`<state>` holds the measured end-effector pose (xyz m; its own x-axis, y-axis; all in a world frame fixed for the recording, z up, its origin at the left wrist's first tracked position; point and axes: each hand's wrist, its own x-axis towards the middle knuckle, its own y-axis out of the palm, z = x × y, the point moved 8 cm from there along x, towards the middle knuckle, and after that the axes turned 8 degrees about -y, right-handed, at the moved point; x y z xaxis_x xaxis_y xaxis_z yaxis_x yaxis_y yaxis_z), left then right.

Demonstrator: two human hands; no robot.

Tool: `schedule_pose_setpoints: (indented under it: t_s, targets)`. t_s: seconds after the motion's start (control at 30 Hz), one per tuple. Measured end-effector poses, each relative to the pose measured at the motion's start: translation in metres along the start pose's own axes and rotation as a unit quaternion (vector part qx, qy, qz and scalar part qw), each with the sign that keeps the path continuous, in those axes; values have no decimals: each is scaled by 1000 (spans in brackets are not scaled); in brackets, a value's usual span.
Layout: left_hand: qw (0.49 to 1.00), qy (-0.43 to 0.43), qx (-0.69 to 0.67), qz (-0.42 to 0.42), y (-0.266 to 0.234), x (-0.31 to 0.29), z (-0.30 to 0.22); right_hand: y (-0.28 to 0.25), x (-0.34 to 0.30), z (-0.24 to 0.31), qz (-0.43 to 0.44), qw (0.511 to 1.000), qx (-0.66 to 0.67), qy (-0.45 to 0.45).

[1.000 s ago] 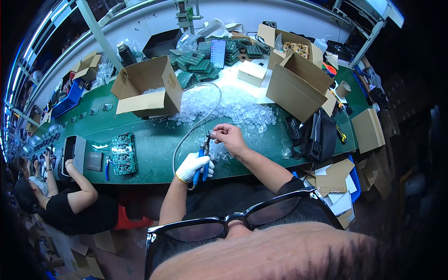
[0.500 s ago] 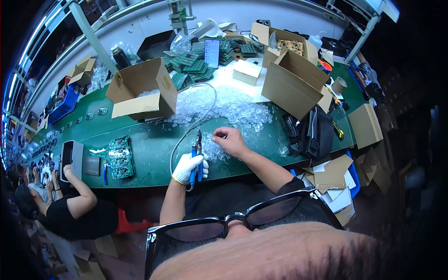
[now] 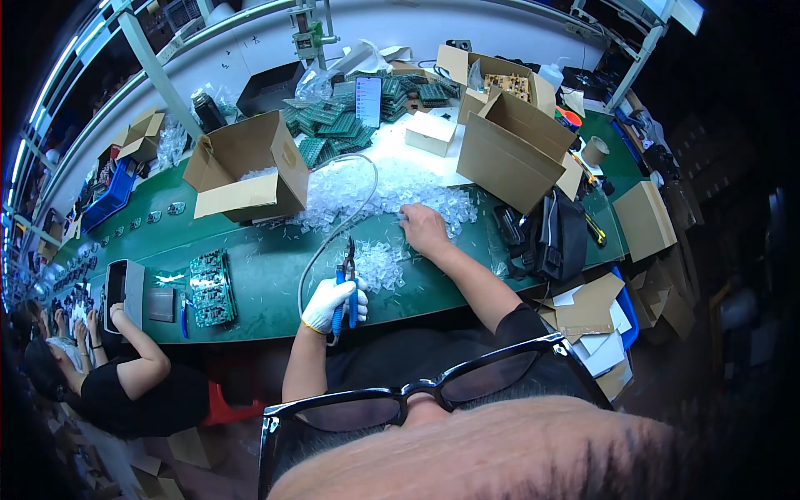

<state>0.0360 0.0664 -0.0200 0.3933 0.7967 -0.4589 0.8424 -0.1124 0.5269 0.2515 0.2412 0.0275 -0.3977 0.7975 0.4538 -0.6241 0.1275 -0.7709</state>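
Observation:
In my left hand [image 3: 332, 307], which wears a white glove, is a pair of nippers [image 3: 347, 287] with blue handles, their dark jaws pointing away from me. A pale hose [image 3: 310, 271] arcs from beside this hand up over the large heap of small clear plastic pieces [image 3: 350, 193]. My bare right hand [image 3: 424, 229] touches the near edge of that heap. Its fingers are bent together, and whatever lies between their tips is hidden. Between my hands and just beyond the nippers lies a smaller pile of clear pieces [image 3: 379, 265].
An open carton [image 3: 242, 200] stands left of the heap, another carton [image 3: 508, 158] right. Green circuit boards [image 3: 333, 117], a phone [image 3: 368, 102] and a small white box [image 3: 430, 133] lie behind. A black bag [image 3: 557, 242] sits right. A co-worker [image 3: 125, 375] works at left.
My right hand has moved away from the nippers, up and to the right, to the heap's edge. The left hand still holds the nippers. The whole view has shifted slightly.

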Motion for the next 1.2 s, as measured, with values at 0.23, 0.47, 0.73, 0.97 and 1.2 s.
schedule_pose_setpoints:
  t_s: [0.23, 0.47, 0.73, 0.97, 1.2]
  targets:
    - [1000, 1, 1, 6, 0, 1, 1, -3, -3, -10, -65, 994, 80, 30]
    - [1000, -19, 5, -4, -1, 3, 3, 20, -18, -32, -13, 887, 418, 197]
    - [999, -26, 19, 4, 0, 2, 2, 43, -22, 40, 48, 632, 739, 230]
    - [1000, -20, 15, 14, -4, 3, 5, 59, -23, 61, 91, 653, 716, 229]
    - [999, -24, 5, 34, -5, 8, 6, 69, -24, 63, 66, 745, 638, 185]
